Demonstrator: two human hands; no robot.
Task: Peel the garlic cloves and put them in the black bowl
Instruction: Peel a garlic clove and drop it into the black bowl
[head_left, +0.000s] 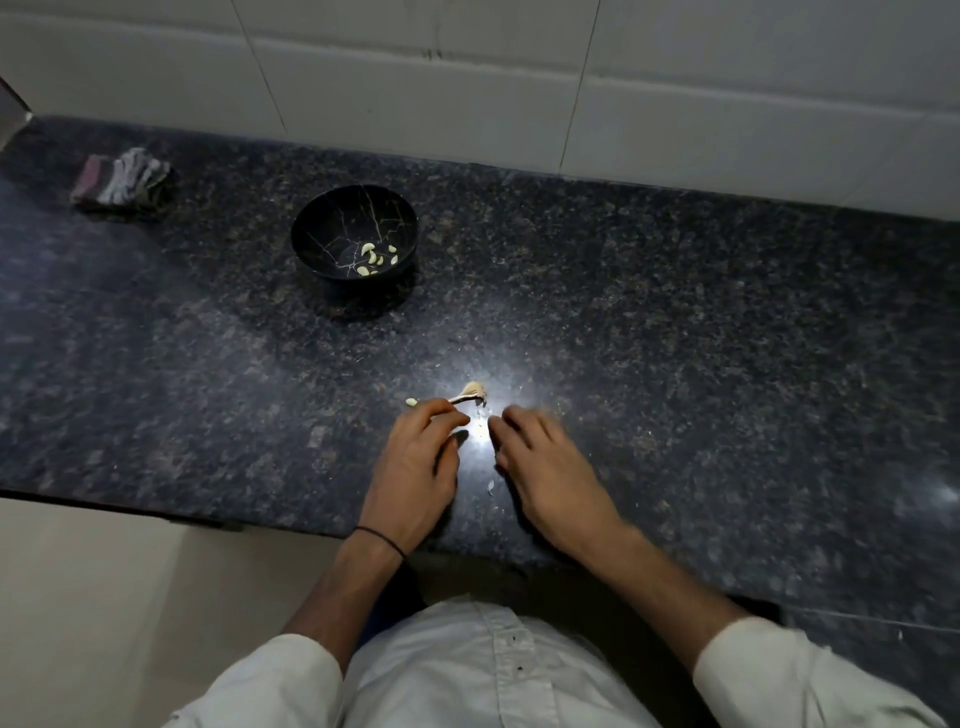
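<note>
Tabletop (675, 338), dark speckled stone.

- Black bowl (332, 218), at 11 o'clock from the hands, well apart; holds several peeled cloves (370, 255).
- Garlic stalk (471, 391) with papery remnant, just beyond the fingertips at 12 o'clock; one loose clove (411, 401) at its left end.
- Left hand (415, 462): fingers curled onto the stalk; whether it pinches it, cannot tell.
- Right hand (545, 467): blurred, loosely curled, nothing seen in it.
- Cloth (122, 179), 10 o'clock.

Step, judged: late; picking up the remaining clove. Next needs a fine pinch.

Writing: none legible.
</note>
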